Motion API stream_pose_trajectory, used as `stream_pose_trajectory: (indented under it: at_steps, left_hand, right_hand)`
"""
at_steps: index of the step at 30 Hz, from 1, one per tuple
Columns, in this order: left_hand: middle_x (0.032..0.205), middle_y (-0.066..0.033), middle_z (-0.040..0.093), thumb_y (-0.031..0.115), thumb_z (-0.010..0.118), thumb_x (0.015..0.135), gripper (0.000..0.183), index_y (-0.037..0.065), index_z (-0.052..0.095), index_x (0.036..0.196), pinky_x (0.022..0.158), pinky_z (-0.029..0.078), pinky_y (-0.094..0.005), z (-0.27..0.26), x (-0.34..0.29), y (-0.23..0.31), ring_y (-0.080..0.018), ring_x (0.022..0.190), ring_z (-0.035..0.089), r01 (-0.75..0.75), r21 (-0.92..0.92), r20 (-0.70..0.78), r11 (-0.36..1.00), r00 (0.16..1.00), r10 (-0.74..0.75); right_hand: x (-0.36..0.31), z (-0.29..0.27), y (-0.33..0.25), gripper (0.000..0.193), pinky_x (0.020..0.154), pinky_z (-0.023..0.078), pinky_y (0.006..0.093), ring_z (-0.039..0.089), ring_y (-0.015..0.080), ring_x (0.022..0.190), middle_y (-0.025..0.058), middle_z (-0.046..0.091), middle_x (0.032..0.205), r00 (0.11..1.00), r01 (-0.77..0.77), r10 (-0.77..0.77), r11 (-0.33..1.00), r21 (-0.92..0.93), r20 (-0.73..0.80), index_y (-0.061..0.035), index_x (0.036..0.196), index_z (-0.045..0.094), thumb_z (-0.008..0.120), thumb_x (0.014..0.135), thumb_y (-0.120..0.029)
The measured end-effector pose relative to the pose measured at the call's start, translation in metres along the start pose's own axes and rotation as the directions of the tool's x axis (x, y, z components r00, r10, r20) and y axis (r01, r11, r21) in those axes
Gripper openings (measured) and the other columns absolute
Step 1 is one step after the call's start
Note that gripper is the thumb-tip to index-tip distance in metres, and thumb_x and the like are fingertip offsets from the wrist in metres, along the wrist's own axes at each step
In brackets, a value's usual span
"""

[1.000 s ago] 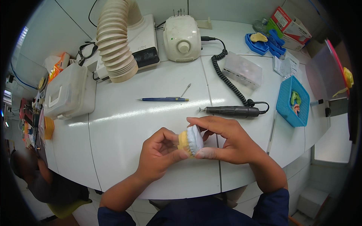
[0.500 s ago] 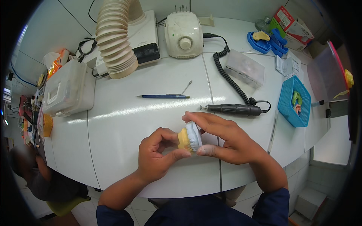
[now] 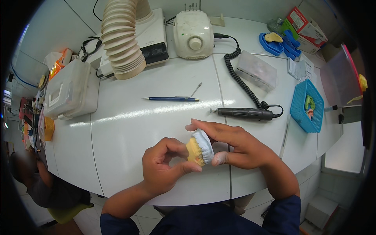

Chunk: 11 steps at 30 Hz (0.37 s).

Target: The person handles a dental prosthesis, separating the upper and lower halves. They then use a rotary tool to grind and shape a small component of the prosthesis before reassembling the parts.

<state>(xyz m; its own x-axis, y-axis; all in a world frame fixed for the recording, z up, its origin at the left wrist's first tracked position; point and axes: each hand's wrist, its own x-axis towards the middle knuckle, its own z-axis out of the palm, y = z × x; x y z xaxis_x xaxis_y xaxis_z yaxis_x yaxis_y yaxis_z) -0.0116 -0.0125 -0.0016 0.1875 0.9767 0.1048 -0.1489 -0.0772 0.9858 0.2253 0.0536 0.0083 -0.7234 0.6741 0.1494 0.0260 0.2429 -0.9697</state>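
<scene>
Over the front of the white bench, my two hands hold a pair of dental casts pressed together at the teeth. My left hand (image 3: 162, 164) grips the yellow dental cast (image 3: 194, 152) between thumb and fingers. The pale blue dental cast (image 3: 203, 143) sits in my right hand (image 3: 239, 147), its thumb on the near edge and its fingers around the back. Both casts stand on edge, tilted, with their tooth rows meeting. Beyond my hands lie a black handpiece (image 3: 246, 113) with a small bur and a blue mechanical pencil (image 3: 172, 99) beside a loose bur (image 3: 196, 89).
A ribbed suction hose (image 3: 121, 43) hangs at the back left, near a white control unit (image 3: 193, 35). A lidded plastic box (image 3: 70, 92) stands left. To the right are a clear case (image 3: 256, 70), a blue basket (image 3: 307, 105) and blue moulds (image 3: 270, 47). A person (image 3: 37, 176) sits far left.
The joined casts have turned slightly in my hands and now lean, showing more of the yellow cast's teeth. My right fingertips have shifted a little to the left.
</scene>
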Motion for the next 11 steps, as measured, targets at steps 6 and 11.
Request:
stream_pose_trajectory:
  at_steps: [6, 11]
  left_hand:
    - [0.093, -0.0090, 0.069, 0.007, 0.090, 0.081, 0.036, -0.001, 0.061, 0.100, 0.082, 0.056, -0.0287, 0.0052, 0.0005, 0.0078, -0.0132, 0.088, 0.069, -0.009, 0.074, -0.029, 0.997, 1.000, 0.011]
    - [0.096, -0.0108, 0.070, 0.007, 0.089, 0.082, 0.037, -0.002, 0.060, 0.103, 0.084, 0.057, -0.0288, 0.0059, -0.0005, 0.0074, -0.0159, 0.093, 0.072, 0.038, 0.027, -0.041, 0.999, 0.998, -0.037]
  right_hand:
    - [-0.0002, 0.0019, -0.0032, 0.089, 0.109, 0.048, 0.0436, 0.061, 0.0343, 0.129, 0.0165, 0.058, 0.146, 0.994, -0.106, 0.106, 0.994, 0.038, 0.014, -0.0059, 0.160, 0.037, 0.073, 0.089, -0.045]
    - [0.0001, 0.0014, 0.0004, 0.088, 0.109, 0.047, 0.0437, 0.061, 0.0330, 0.129, 0.0174, 0.058, 0.147, 0.996, -0.091, 0.091, 0.996, -0.001, 0.020, -0.0064, 0.160, 0.036, 0.071, 0.092, -0.050]
